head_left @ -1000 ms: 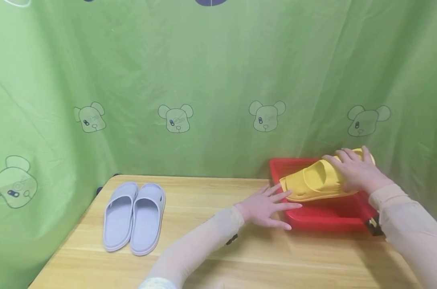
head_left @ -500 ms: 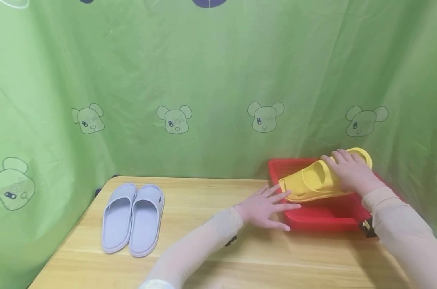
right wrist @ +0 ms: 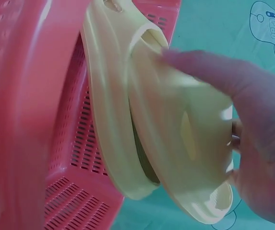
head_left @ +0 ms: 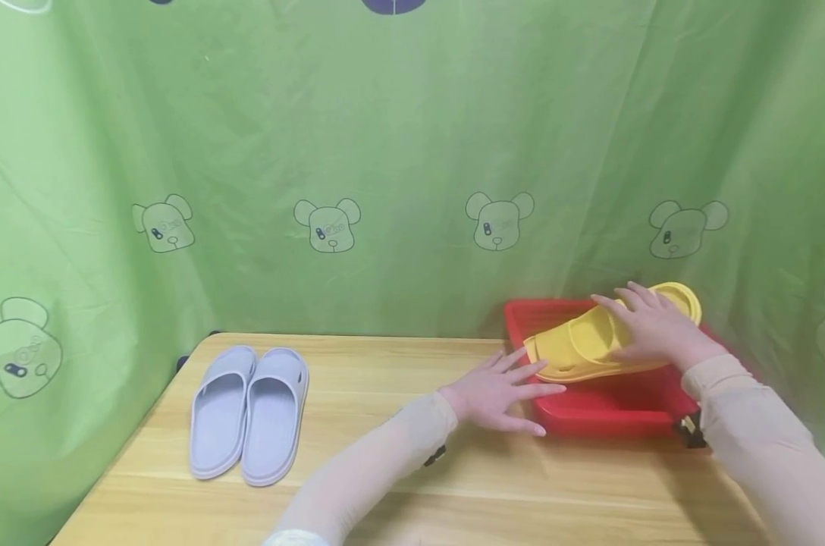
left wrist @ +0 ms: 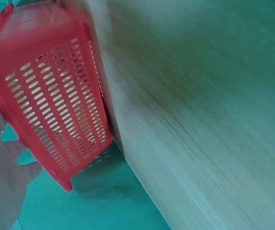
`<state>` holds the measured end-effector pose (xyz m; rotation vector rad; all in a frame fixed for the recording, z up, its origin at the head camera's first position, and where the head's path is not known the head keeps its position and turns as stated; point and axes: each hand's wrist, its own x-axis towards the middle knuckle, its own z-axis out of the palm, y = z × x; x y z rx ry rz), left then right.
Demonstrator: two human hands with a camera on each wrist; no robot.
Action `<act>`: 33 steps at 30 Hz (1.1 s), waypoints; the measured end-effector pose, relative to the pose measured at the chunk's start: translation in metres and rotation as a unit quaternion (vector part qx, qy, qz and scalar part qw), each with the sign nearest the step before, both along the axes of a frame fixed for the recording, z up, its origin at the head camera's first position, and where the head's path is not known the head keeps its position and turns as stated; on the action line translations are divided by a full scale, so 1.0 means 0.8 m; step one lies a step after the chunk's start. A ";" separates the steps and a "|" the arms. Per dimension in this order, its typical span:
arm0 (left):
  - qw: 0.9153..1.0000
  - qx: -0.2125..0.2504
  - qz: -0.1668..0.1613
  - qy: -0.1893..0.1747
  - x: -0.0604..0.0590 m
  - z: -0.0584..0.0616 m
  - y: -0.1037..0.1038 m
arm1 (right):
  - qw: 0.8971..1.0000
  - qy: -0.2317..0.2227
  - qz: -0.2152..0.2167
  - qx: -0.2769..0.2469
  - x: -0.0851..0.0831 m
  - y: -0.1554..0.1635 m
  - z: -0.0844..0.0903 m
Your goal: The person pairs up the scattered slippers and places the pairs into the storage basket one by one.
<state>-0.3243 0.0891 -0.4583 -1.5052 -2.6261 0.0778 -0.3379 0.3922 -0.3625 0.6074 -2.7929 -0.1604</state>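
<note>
**Yellow slippers held over the red basket**

The right hand (head_left: 651,330) has its grip on the yellow slippers (head_left: 593,345), fingers curled over the strap; the right wrist view shows the thumb side and fingers wrapped round the upper of the top one (right wrist: 175,124), with a second sole stacked beneath it. The left hand (head_left: 497,394) lies flat with straight, spread fingers, its fingertips touching the near left wall of the red basket (head_left: 590,413) and holding nothing.

Against the pictures from a second ago, the right hand has slid slightly left along the strap, and the pair has shifted a little left with it, toes now poking just past the basket's left rim. Judging by that, the pair is being drawn out of the basket rather than set deeper into it, while the left hand steadies the basket.

The slippers are soft-looking moulded foam, glossy pale yellow, with a wide strap and small vent holes. They sit tilted, heel end raised at the far right, resting across the basket's top.

The basket stands at the far right of the worktop (head_left: 399,470). A grey-lilac pair of slippers (head_left: 249,413) lies side by side near the left, well apart. A green cloth with bear prints (head_left: 327,225) hangs behind.
</note>
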 end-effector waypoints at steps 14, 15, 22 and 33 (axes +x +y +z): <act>1.000 0.006 0.002 -0.007 0.001 -0.003 0.000 | 0.999 -0.018 -0.046 -0.001 -0.010 -0.012 0.004; 1.000 0.006 0.002 -0.007 0.001 -0.003 0.000 | 0.999 -0.020 -0.048 0.000 -0.012 -0.011 0.004; 1.000 0.007 0.003 -0.007 0.002 -0.001 0.000 | 0.997 -0.041 -0.057 -0.010 -0.023 -0.002 0.004; 1.000 0.010 0.005 -0.007 0.000 -0.003 0.002 | 0.994 -0.060 -0.050 -0.070 -0.039 0.014 0.001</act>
